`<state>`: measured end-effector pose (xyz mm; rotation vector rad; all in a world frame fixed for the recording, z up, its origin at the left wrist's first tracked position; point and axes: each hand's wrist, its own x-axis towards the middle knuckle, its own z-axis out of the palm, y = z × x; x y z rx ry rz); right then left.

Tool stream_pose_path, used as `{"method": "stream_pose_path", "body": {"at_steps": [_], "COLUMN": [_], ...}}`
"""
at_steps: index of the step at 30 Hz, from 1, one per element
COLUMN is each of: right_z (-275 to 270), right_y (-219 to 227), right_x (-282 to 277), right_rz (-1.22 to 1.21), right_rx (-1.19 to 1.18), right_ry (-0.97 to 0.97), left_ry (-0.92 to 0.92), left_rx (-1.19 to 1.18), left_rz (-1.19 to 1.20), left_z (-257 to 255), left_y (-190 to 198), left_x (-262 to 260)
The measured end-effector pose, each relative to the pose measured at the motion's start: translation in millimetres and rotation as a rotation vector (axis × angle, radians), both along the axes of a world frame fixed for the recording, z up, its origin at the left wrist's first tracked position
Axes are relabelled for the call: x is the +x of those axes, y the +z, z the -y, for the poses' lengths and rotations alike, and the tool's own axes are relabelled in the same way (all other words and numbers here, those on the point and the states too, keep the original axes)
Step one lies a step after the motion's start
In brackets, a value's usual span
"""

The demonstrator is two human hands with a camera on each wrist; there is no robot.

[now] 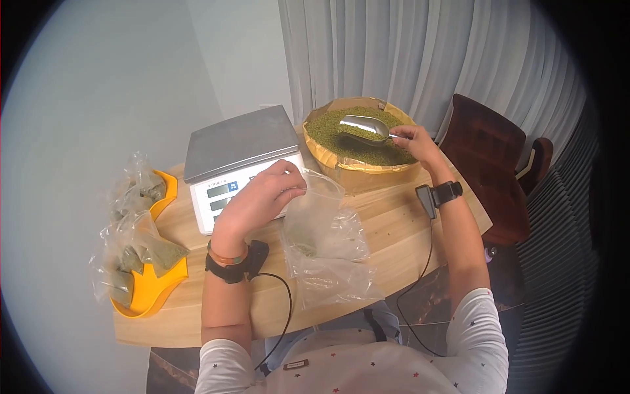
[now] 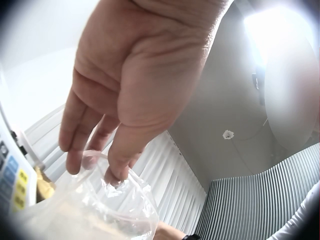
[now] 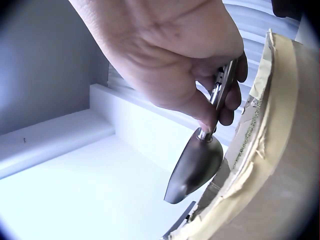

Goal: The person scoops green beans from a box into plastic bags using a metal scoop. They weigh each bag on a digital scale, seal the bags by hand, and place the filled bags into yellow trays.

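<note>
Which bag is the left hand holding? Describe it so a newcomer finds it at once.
Start at the wooden table and find the digital scale near its middle. Just right of the scale, the left hand pinches the rim of a clear plastic bag that sags open onto the tabletop. Unlike the bean-filled bags heaped in the yellow tray at the left edge, it looks nearly empty.

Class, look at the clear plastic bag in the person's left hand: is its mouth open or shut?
Open. The left hand pinches the rim of the clear plastic bag, and the mouth gapes wide in the head and left wrist views.
</note>
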<state>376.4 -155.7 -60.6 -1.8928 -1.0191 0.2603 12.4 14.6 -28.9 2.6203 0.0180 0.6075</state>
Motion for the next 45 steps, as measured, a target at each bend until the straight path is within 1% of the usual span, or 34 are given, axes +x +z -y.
{"method": "stream_pose_path", "body": {"at_steps": [2,3,5,6,8,12,14,15,17,18,20,21,23,27,29,30,31,33,34,36,37,39,40,41,43,44,45], "right_z": [5.8,8.2,13.3,15.1,16.4,19.2,20.6,21.0,21.5,21.8,22.4,22.9,24.5,24.2,24.9,25.9,24.8,16.3,11.4,-0.4,-5.8,-16.7,-18.7,-22.1,-30.9,-34.5,-38.9], "right_y": [8.9,14.3,25.7,30.1,38.5,61.6,71.2,74.2,79.0,83.3,89.8,87.9,85.3,92.3,95.9,98.0,95.7,77.3,65.7,39.1,25.7,6.6,1.7,-3.3,-16.0,-20.8,-23.2], "right_x": [-6.0,-9.9,-18.2,-23.9,-39.6,-72.8,-88.8,-96.1,-110.1,-118.6,-133.8,-138.1,-143.5,-139.5,-126.9,-121.1,-109.4,-74.1,-54.8,-18.6,-5.6,12.5,11.9,11.1,13.4,14.1,10.6], "right_rz": [-0.008,-0.009,-0.107,-0.108,-0.112,-0.030,0.120,0.114,0.388,0.381,0.703,0.700,0.925,0.925,0.694,0.529,0.533,0.523,0.528,0.606,0.611,0.641,0.596,0.600,0.578,0.580,0.526], "right_rx": [0.037,0.033,0.032,0.029,0.054,-0.047,-0.075,-0.082,-0.050,-0.056,-0.076,-0.079,0.016,0.026,0.001,-0.040,-0.040,-0.026,-0.024,0.018,0.022,-0.182,-0.252,-0.243,-0.328,-0.320,-0.313], "right_ry": [0.073,0.077,0.216,0.217,0.330,0.349,0.426,0.434,0.475,0.482,0.477,0.480,0.461,0.457,0.396,0.318,0.316,0.100,0.098,0.002,0.001,-0.208,-0.240,-0.242,-0.262,-0.264,-0.176], "left_ry": [0.007,0.006,0.006,-0.001,-0.008,-0.014,-0.013,-0.016,-0.012,-0.014,-0.020,-0.019,-0.022,-0.028,-0.017,-0.018,-0.011,-0.007,-0.005,-0.003,-0.001,0.002,-0.007,-0.016,-0.030,-0.025,-0.021], "left_rx": [-0.016,-0.032,-0.051,-0.045,-0.041,-0.034,-0.039,-0.041,-0.054,-0.038,-0.025,-0.030,-0.025,-0.008,-0.008,-0.008,-0.013,-0.015,-0.025,-0.030,-0.022,-0.007,-0.013,-0.019,0.004,-0.001,-0.008], "left_rz": [-0.008,-0.006,-0.005,-0.001,0.004,0.012,0.018,0.018,0.012,0.016,0.007,0.006,0.003,0.025,0.023,0.026,0.015,0.008,-0.002,-0.006,-0.006,-0.001,-0.003,-0.005,0.047,0.038,0.029], "left_z": [0.5,1.2,1.9,2.2,2.2,0.2,-1.0,-0.6,-0.7,-1.3,-0.5,0.0,0.4,-0.4,-2.3,-2.2,-1.7,-0.4,0.1,0.8,1.1,1.4,1.3,0.6,-2.7,-2.4,-2.4], "left_y": [-0.6,-0.3,0.4,0.9,1.1,-0.6,-2.0,-1.0,-1.2,-1.7,0.3,0.5,0.6,-0.4,-1.6,-1.3,-0.8,0.0,0.0,0.4,0.3,0.4,0.6,0.1,-3.7,-3.4,-3.4], "left_x": [0.3,0.4,0.1,0.1,0.2,0.4,-0.8,-1.3,-2.5,-2.4,-3.0,-3.3,-3.4,-4.0,-4.5,-4.5,-4.5,-4.3,-4.1,-3.8,-3.6,-3.6,-3.6,-3.4,-2.3,-2.3,-2.1]}}
